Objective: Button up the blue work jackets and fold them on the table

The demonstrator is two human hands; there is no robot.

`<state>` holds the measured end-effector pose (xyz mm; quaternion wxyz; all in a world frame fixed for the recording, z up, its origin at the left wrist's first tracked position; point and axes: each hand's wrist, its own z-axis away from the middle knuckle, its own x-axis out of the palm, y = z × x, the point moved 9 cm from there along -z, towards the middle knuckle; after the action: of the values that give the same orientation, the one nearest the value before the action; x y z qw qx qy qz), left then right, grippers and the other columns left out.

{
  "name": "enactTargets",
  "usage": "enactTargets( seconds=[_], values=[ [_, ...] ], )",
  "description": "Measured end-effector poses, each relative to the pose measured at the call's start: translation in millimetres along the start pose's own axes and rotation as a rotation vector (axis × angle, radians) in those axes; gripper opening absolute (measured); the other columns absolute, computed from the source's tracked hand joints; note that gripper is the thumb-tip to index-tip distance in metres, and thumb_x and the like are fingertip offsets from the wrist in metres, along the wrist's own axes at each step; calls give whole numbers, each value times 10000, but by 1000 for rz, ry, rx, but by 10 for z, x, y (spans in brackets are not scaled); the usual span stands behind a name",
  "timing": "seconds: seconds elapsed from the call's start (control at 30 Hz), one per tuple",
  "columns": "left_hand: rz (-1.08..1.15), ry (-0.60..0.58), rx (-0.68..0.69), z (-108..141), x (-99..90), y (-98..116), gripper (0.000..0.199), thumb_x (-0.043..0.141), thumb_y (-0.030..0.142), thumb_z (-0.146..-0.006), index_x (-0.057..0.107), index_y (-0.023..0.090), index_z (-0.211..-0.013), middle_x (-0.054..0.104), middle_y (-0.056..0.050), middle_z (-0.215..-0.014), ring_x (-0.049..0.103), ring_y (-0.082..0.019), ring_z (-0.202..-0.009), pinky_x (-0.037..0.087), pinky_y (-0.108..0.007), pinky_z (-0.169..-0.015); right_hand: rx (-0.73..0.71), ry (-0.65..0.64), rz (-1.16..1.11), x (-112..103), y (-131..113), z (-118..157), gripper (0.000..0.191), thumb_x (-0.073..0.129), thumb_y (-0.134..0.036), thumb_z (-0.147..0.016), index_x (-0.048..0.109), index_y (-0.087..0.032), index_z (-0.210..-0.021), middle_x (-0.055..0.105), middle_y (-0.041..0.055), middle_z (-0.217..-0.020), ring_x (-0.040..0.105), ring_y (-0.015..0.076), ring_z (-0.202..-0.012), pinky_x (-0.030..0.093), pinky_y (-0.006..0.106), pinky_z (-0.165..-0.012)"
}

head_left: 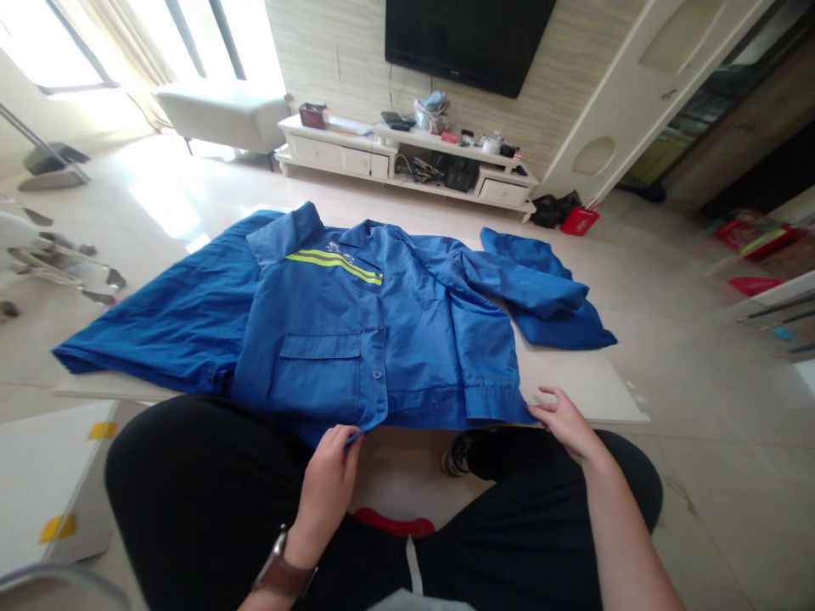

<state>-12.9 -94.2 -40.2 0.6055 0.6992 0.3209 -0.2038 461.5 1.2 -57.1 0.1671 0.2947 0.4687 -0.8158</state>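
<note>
A blue work jacket (420,331) lies spread out on a low white table (592,390), its hem toward me. It has a yellow and grey stripe across the chest, a flap pocket and buttons at the front. My left hand (329,475), with a watch on the wrist, pinches the hem near the front opening. At the lower right corner of the jacket, my right hand (564,424) pinches the hem between thumb and finger, other fingers raised. One sleeve is laid across to the right; more blue cloth (171,297) spreads to the left.
Another folded blue garment (560,327) lies at the table's right end. Beyond stand a white TV cabinet (331,157) with clutter, a grey bench (222,114) and a red bag (579,221). A white box (44,484) is at my left knee.
</note>
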Motion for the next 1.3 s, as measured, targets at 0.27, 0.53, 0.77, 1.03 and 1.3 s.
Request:
enactTargets(
  seconds=[0.27,0.53,0.77,1.03,1.3],
  values=[
    [166,410,-44,-471,-1051,213,305,592,425,-958,623,176,-785,542,33,-658,496,-122,-613,393,-243,-613,94,-186,-200,200,-201,216,527,858,-391,-730,633,-136,-1132,726,115,-1003,654,168,-701,504,258,-578],
    [168,361,278,-1145,-1078,946,378,586,352,-978,498,174,-657,484,36,-629,397,-98,-580,331,-246,-589,6,-298,-547,254,-399,304,372,895,-273,-613,724,-130,-910,771,115,-952,736,204,-848,578,278,-807],
    [215,122,324,-1174,-507,778,256,591,324,-983,654,165,-793,622,0,-707,542,-121,-635,416,-242,-641,-537,529,-744,-492,-1497,858,340,856,-279,-654,731,-176,-952,752,21,-856,696,165,-767,571,299,-787],
    [-14,-259,482,-493,43,768,186,618,112,-876,733,219,-977,696,-62,-990,648,-203,-923,498,-291,-787,-1220,-257,215,1683,-2627,1805,194,612,-118,-932,772,-217,-977,742,63,-923,671,194,-891,539,328,-834],
    [521,-565,-208,360,798,266,296,649,363,-886,668,154,-676,624,-30,-614,557,-138,-570,385,-246,-538,-1016,-318,226,1801,-1986,1527,166,708,-102,-861,756,-213,-975,734,45,-939,669,204,-920,516,329,-828]
  ],
)
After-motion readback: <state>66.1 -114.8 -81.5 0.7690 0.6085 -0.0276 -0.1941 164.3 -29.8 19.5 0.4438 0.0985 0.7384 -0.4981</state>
